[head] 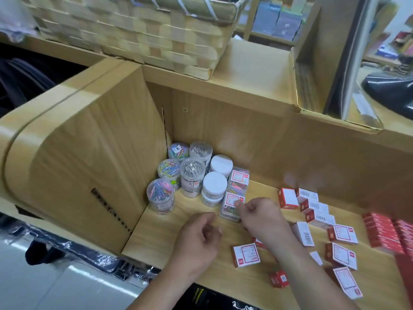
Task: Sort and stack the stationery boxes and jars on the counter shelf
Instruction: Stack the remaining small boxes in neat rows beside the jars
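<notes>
Several clear jars of paper clips [161,199] and white-lidded jars [214,189] are grouped in the shelf's back left corner. Two clear boxes of coloured clips stand beside them; my right hand [260,217] pinches the nearer clear box [231,205] at its right edge, and the other clear box [239,180] is behind it. My left hand [201,237] hovers just left of that box, fingers loosely curled and holding nothing. Several small red-and-white boxes [247,255] lie scattered over the wooden shelf [165,233] to the right.
A stack of red boxes [384,233] sits at the far right. A woven basket [138,30] stands on the upper ledge above, with a cardboard tray [330,70] to its right. The shelf's wooden side wall [93,166] closes the left.
</notes>
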{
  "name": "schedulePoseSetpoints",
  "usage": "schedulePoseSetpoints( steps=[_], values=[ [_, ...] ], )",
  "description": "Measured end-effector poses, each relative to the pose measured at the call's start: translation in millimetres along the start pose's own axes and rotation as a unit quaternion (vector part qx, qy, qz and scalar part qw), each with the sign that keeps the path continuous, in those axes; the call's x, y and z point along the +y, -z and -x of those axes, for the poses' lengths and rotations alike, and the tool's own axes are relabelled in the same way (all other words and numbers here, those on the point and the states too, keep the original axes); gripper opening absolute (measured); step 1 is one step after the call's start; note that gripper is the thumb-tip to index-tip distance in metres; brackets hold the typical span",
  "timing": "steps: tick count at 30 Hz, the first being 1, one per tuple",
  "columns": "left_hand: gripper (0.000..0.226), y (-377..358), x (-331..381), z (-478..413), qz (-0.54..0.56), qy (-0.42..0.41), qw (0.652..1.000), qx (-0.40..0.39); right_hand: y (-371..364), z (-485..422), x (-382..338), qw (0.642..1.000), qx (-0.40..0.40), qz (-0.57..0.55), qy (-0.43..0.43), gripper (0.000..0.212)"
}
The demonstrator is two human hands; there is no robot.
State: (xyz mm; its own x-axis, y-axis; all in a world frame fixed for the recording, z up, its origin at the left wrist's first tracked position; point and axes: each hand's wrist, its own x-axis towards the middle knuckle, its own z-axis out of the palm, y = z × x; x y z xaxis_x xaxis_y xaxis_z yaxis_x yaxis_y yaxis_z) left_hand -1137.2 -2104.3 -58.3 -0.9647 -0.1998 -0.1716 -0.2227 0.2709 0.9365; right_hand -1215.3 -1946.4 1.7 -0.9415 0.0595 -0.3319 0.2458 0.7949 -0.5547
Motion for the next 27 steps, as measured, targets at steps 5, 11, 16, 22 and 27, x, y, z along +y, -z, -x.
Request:
schedulePoseSetpoints(
  steps=[5, 11, 16, 22, 27],
  values=[
    [0.028, 2, 0, -15, -0.104, -0.118, 0.988, 0.003, 1, -1, -5, 0.999, 0.013, 0.043, 0.01, 0.055],
    [0.024, 0, 10, -32, -0.197, -0.224, 0.954, -0.012, 1, -7, -1, 0.998, -0.015, 0.049, 0.032, 0.052],
    [0.025, 1, 7, -37, -0.19, -0.241, 0.952, -0.02, 15, -9, 4, 0.998, -0.029, 0.026, 0.049, 0.052],
    [0.009, 8, 1, -6, -0.129, -0.217, 0.967, 0.017, 53, 33, 19, 0.992, -0.014, -0.043, 0.118, 0.021],
    [0.031, -15, 7, 31, -0.08, -0.178, 0.969, -0.15, 63, 64, 61, 0.993, 0.017, 0.009, 0.114, 0.008]
  ],
)
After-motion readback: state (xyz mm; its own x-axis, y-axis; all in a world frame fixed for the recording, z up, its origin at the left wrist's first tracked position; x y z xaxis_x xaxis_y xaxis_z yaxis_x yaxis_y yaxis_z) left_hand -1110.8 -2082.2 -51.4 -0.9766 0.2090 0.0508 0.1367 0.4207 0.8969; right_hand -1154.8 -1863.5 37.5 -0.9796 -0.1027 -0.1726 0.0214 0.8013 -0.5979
